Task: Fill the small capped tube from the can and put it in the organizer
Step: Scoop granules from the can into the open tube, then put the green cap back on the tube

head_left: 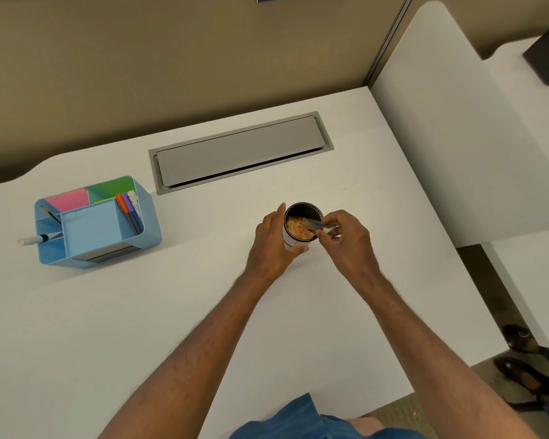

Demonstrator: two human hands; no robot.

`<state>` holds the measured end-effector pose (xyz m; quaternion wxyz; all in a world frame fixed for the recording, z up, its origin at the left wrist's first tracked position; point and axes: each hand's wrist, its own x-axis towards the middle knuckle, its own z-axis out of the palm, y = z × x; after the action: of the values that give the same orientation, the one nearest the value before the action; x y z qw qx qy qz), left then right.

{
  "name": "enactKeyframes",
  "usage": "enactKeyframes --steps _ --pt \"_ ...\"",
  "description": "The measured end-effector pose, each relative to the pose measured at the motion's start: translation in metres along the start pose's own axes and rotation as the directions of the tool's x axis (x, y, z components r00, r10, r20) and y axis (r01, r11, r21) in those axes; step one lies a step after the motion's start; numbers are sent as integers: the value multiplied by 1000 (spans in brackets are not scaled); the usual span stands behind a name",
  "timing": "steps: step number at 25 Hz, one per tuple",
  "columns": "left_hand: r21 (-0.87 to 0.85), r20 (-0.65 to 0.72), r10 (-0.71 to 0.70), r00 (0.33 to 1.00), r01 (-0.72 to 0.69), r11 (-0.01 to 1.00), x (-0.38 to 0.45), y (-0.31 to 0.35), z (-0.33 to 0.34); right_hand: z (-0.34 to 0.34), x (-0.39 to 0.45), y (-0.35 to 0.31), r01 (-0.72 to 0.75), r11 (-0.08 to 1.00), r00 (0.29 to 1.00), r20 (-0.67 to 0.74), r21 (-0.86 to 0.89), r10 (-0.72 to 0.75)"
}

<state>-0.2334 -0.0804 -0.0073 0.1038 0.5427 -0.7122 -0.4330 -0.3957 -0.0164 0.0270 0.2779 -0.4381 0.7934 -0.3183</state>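
Note:
A small open can [302, 210] stands upright on the white desk [171, 312], holding many small orange pieces. My left hand [271, 245] wraps around its left side and grips it. A small clear tube [314, 225] is pinched in my right hand [346, 239] and lies tilted with its open end dipped inside the can over the pieces. Something small and pale, maybe the cap, shows at my right fingers, but I cannot tell. The blue organizer [146, 217] stands far to the left.
The organizer holds pink and green notes, several pens and a marker [37, 239] sticking out leftwards. A grey cable hatch [240, 152] is set into the desk behind the can. A white divider [457, 137] rises on the right. Feet show at the lower right.

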Motion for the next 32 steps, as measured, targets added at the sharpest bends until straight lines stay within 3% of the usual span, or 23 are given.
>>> enactKeyframes --steps 2,4,6,8,13,18,21,22,24,27,29,32 --pt "9 -26 -58 998 58 998 -15 -19 -9 -3 -4 1 -147 960 988 -4 236 153" --pt "4 -73 -119 990 119 993 -37 -46 -21 -5 -14 3 -310 776 948 119 550 294" --pt "-18 -112 -181 977 181 983 -62 -74 -32 -4 -27 8 -401 559 913 264 726 312" --pt "-21 -119 -234 965 233 972 -87 -96 -37 -1 -44 14 -441 454 894 336 774 296" --pt "45 -47 -284 958 286 957 -128 -123 -31 16 -84 22 -518 362 844 394 775 364" --pt "50 -84 -243 967 247 968 -134 -126 -23 32 -111 13 -559 394 825 442 730 351" --pt "-148 -107 -352 930 335 931 -132 -118 -28 39 -126 0 -556 513 831 437 654 344" --pt "-321 -87 -425 901 378 868 -132 -113 -31 41 -131 -3 -544 580 838 428 607 338" --pt "-676 44 -508 860 400 619 -138 -104 -37 47 -143 -11 -509 693 849 429 510 308" --pt "-894 177 -499 848 351 278 -149 -89 -42 57 -158 -21 -453 773 859 448 445 246" --pt "-939 192 -482 855 303 162 -158 -81 -41 63 -167 -27 -417 796 871 442 439 213" --pt "-955 194 -453 870 272 114 -170 -73 -40 68 -176 -34 -374 811 890 421 450 177"
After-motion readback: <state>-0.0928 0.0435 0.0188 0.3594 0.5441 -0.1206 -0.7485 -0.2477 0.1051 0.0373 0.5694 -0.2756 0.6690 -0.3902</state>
